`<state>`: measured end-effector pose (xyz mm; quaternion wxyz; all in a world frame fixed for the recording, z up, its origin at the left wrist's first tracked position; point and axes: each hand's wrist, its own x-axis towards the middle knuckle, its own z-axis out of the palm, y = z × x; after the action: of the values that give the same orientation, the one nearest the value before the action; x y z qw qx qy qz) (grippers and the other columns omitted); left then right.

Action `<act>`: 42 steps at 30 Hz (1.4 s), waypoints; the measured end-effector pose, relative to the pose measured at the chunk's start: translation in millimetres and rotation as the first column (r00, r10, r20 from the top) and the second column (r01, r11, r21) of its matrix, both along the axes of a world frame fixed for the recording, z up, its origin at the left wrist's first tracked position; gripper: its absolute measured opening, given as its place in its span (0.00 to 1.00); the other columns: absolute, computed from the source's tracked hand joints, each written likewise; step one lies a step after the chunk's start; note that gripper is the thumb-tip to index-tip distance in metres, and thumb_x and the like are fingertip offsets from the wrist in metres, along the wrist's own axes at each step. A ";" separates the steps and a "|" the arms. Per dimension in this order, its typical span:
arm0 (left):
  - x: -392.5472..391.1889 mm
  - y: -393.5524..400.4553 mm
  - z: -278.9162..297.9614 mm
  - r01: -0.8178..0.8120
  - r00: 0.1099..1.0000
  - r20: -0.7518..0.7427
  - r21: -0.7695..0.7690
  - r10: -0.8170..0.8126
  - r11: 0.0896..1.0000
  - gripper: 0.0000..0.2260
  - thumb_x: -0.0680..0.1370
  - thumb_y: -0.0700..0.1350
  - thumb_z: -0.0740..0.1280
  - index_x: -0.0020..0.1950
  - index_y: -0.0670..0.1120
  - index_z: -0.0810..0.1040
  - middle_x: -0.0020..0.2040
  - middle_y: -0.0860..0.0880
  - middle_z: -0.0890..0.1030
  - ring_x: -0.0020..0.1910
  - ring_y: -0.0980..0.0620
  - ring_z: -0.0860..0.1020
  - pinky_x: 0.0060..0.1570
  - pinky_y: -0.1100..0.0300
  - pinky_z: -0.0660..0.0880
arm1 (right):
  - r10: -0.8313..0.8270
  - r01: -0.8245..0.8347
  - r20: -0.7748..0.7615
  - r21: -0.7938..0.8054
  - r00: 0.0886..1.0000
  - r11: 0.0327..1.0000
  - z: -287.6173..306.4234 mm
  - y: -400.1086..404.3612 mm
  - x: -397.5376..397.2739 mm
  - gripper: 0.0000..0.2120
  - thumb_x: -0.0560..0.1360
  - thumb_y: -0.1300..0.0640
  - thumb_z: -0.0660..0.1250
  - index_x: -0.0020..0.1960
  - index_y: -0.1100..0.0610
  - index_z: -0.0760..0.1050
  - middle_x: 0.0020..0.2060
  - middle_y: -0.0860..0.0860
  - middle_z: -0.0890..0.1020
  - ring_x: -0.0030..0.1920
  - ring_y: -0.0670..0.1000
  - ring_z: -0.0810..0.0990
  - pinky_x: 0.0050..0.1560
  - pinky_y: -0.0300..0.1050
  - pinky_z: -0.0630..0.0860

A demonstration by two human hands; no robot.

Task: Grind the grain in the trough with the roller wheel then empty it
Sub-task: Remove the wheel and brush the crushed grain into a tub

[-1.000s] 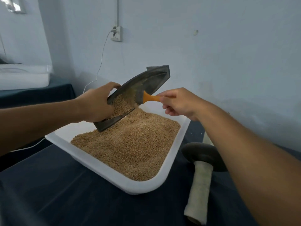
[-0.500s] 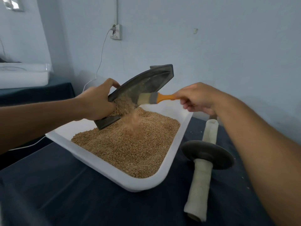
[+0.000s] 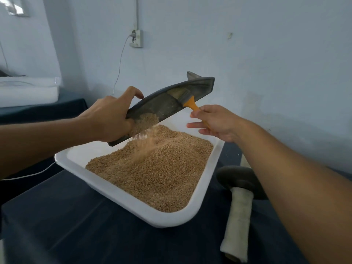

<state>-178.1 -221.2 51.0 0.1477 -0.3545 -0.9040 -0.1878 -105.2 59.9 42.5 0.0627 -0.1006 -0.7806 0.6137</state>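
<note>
Emptying step: left hand (image 3: 106, 119) grips the tilted trough (image 3: 167, 103) over the white tub (image 3: 133, 204), right hand (image 3: 215, 122) holds the brush (image 3: 187, 101) by its handle, grain (image 3: 144, 122) spilling; next, sweep bristles downslope

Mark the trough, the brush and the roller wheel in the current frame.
trough (image 3: 163, 105): head view, bare dark inner wall, mid-length.
brush (image 3: 192, 105): head view, orange handle just below the bristles.
roller wheel (image 3: 239, 216): head view, white wrapped handle nearest the camera.
</note>
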 end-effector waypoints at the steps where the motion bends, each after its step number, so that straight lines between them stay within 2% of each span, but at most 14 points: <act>1: 0.8 0.6 1.0 0.004 1.000 -0.026 -0.010 -0.004 1.000 0.25 0.76 0.42 0.63 0.67 0.60 0.58 0.33 0.51 0.81 0.24 0.52 0.78 0.22 0.60 0.73 | 0.002 -0.002 -0.015 -0.005 1.000 1.000 1.9 -1.1 0.3 0.12 0.82 0.56 0.65 0.64 0.57 0.75 0.61 0.50 0.80 0.50 0.48 0.86 0.30 0.35 0.76; 4: 3.5 3.3 3.8 0.025 0.997 -0.068 -0.029 -0.027 0.999 0.26 0.76 0.42 0.62 0.68 0.60 0.57 0.37 0.51 0.82 0.25 0.53 0.78 0.24 0.58 0.75 | 0.001 -0.002 -0.026 -0.063 1.000 0.998 9.4 -2.9 3.0 0.14 0.82 0.60 0.63 0.67 0.54 0.74 0.63 0.48 0.79 0.51 0.50 0.86 0.24 0.33 0.68; 8: 6.7 5.4 3.5 0.060 0.990 -0.122 -0.047 -0.065 0.997 0.25 0.76 0.41 0.62 0.68 0.60 0.57 0.43 0.51 0.83 0.25 0.54 0.77 0.21 0.66 0.70 | -0.003 -0.002 -0.034 -0.138 0.999 0.990 14.1 -2.3 9.1 0.13 0.81 0.61 0.65 0.64 0.55 0.77 0.63 0.49 0.79 0.52 0.52 0.86 0.23 0.33 0.68; 10: 8.3 5.8 2.9 0.067 0.985 -0.156 -0.059 -0.075 0.996 0.26 0.76 0.41 0.62 0.68 0.60 0.57 0.44 0.50 0.83 0.25 0.54 0.77 0.23 0.63 0.72 | 0.005 -0.012 -0.058 -0.118 0.998 0.993 11.5 0.3 12.2 0.13 0.82 0.61 0.64 0.65 0.55 0.76 0.64 0.48 0.78 0.53 0.51 0.86 0.25 0.34 0.68; 12: 9.9 5.2 4.6 0.075 0.978 -0.189 -0.068 -0.087 0.995 0.27 0.76 0.42 0.63 0.68 0.60 0.56 0.45 0.49 0.83 0.27 0.54 0.76 0.26 0.57 0.75 | 0.012 -0.021 -0.090 -0.098 0.996 0.995 8.6 3.5 15.5 0.13 0.82 0.61 0.63 0.66 0.54 0.76 0.64 0.48 0.79 0.54 0.49 0.85 0.26 0.35 0.68; 14: 11.2 4.1 6.0 0.083 0.967 -0.235 -0.071 -0.098 0.994 0.27 0.75 0.42 0.63 0.69 0.59 0.56 0.44 0.51 0.82 0.28 0.54 0.76 0.29 0.52 0.76 | 0.020 -0.032 -0.118 -0.100 0.993 0.994 9.2 6.1 17.8 0.13 0.82 0.62 0.63 0.65 0.55 0.76 0.63 0.48 0.80 0.55 0.48 0.85 0.27 0.36 0.68; 20: 11.1 4.7 7.4 0.053 0.927 -0.368 -0.050 -0.068 0.997 0.27 0.76 0.42 0.64 0.71 0.57 0.58 0.34 0.57 0.72 0.26 0.55 0.71 0.25 0.57 0.72 | 0.041 -0.072 -0.198 -0.154 0.979 0.985 27.8 9.9 22.1 0.13 0.81 0.64 0.64 0.63 0.57 0.79 0.59 0.47 0.83 0.57 0.48 0.84 0.28 0.34 0.71; 26: 9.3 -1.5 8.2 0.055 0.904 -0.418 -0.094 -0.090 0.994 0.28 0.77 0.44 0.62 0.74 0.56 0.55 0.37 0.51 0.77 0.24 0.54 0.70 0.22 0.60 0.67 | 0.058 -0.086 -0.210 -0.127 0.976 0.988 27.6 13.1 21.1 0.13 0.81 0.64 0.64 0.63 0.59 0.79 0.59 0.49 0.83 0.58 0.49 0.83 0.29 0.34 0.72; 33: 10.0 -4.3 8.1 0.080 0.912 -0.396 -0.086 -0.108 0.993 0.31 0.76 0.44 0.64 0.75 0.56 0.54 0.36 0.51 0.76 0.24 0.55 0.70 0.24 0.61 0.66 | 0.079 -0.096 -0.240 -0.061 0.968 0.993 25.3 20.4 21.2 0.13 0.79 0.63 0.66 0.63 0.59 0.80 0.59 0.51 0.84 0.58 0.49 0.83 0.31 0.36 0.74; 36: 10.6 -2.6 11.6 0.115 0.953 -0.278 -0.047 -0.124 0.992 0.32 0.76 0.43 0.62 0.74 0.62 0.53 0.38 0.51 0.79 0.26 0.53 0.74 0.26 0.58 0.72 | 0.067 -0.070 -0.223 -0.002 0.972 0.998 27.3 21.8 24.1 0.11 0.76 0.61 0.71 0.58 0.57 0.83 0.57 0.51 0.84 0.59 0.50 0.82 0.34 0.37 0.76; 38: 15.5 0.1 12.9 0.126 0.977 -0.170 -0.016 -0.127 0.992 0.33 0.76 0.43 0.61 0.74 0.67 0.52 0.37 0.53 0.80 0.27 0.56 0.77 0.26 0.60 0.73 | 0.054 -0.044 -0.205 0.051 0.977 0.998 31.9 22.7 27.2 0.09 0.73 0.60 0.73 0.53 0.55 0.85 0.56 0.53 0.85 0.60 0.51 0.82 0.35 0.37 0.76; 42: 38.5 7.1 18.4 0.170 0.981 -0.108 0.065 -0.162 0.983 0.35 0.75 0.42 0.61 0.73 0.73 0.54 0.42 0.59 0.80 0.33 0.58 0.79 0.28 0.64 0.72 | 0.060 -0.032 -0.182 0.156 0.981 0.987 51.4 26.3 42.6 0.12 0.73 0.61 0.74 0.56 0.55 0.84 0.53 0.50 0.86 0.57 0.48 0.83 0.39 0.38 0.77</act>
<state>-139.6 -214.1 69.4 0.1905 -0.4321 -0.8549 -0.2146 -62.6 86.1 93.8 0.1285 -0.0197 -0.8180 0.5603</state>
